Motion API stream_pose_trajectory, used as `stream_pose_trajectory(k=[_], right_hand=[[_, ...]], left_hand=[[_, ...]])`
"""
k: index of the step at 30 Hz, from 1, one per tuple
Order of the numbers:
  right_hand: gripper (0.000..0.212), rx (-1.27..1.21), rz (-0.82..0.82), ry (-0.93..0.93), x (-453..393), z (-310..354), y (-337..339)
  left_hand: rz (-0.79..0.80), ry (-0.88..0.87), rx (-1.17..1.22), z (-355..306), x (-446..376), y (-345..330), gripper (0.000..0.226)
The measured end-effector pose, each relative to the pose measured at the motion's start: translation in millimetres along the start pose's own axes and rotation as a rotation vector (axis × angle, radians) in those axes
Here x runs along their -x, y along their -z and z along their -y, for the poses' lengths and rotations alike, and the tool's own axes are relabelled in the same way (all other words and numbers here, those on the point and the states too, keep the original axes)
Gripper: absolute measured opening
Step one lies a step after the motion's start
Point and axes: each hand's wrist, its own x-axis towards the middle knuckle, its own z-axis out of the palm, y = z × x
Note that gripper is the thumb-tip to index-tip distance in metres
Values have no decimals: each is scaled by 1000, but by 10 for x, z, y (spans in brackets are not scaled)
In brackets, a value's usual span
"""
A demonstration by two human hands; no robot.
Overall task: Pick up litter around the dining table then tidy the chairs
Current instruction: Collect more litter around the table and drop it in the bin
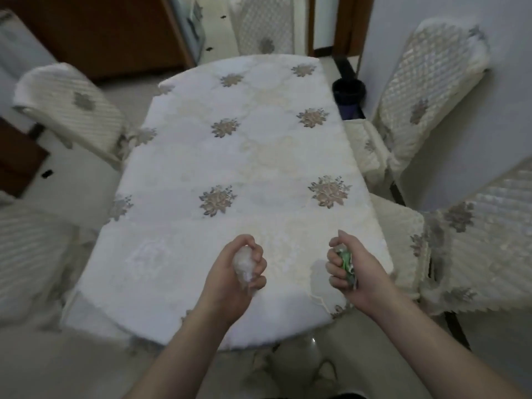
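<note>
Left hand (236, 269) over the near edge of the oval dining table with white flower-patterned cloth (244, 156) — fingers curled tight round a crumpled wad of clear-white plastic litter (244, 264). Right hand (352, 266) over the near right corner, fingers closed round a scrunched green-and-white wrapper (347, 262), thumb up. Both fists just above the cloth, well apart from each other. Quilted cream-covered chairs round the table: one at the far left edge (72, 108), one at the far end (264, 27), two on the right side (426, 93) (472, 249) — all angled, not pushed in square. Dark round bin (349, 92) on the floor beside the far right edge.
</note>
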Motion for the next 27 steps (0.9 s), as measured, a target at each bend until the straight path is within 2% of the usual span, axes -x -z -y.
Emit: stream_pose_trajectory(k=[4,7,11,17,19,22,27], right_hand=[[23,127,138,-108,-78,-324,-435],[24,208,221,-169,-85,-646,-752],[24,345,329,-263,-1,-1166,-1203],[21,490,442,-324,262,-2172,-2003],[21,520,494,-355,358,-2523,-2274],[21,528,550,-401,489,-2983,-2662],[23,508,603,-476,641,-3464,-3089]], left_hand=[[-61,-131,59,-33,525,501,36],[-162,-224,160,-38,914,910,40],[-246,-369,314,-11,1478,1442,38],[-340,-505,424,5,2291,2152,41],[-390,-547,460,-46,2513,2388,38],[-504,-586,542,-129,2773,2756,20],[-611,-663,613,-307,3117,3202,20]])
